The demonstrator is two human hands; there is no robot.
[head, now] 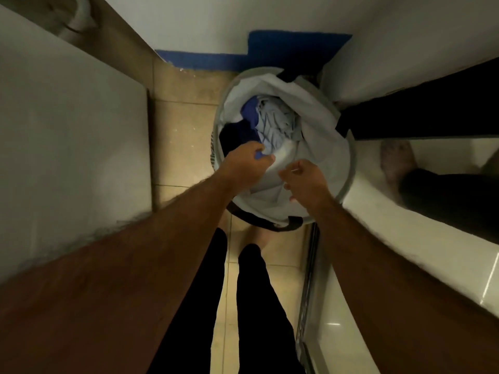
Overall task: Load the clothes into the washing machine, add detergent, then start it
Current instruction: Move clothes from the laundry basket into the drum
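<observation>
A round grey laundry basket (349, 168) with a white liner stands on the tiled floor ahead of my feet. Inside lie crumpled clothes: a pale blue garment (278, 122), a bright blue one (249, 110) and a dark navy one (235, 136). My left hand (244, 164) reaches into the basket's near left side and its fingers pinch a bit of blue cloth. My right hand (303, 179) hovers over the white liner at the near right, fingers curled, seemingly pinching the liner fabric. The washing machine's drum and any detergent are out of view.
A large white appliance top (67, 125) fills the left side. A white ledge (405, 230) and a dark gap run along the right. A blue mat (270, 55) lies beyond the basket. My legs in black trousers stand on the narrow beige tile strip.
</observation>
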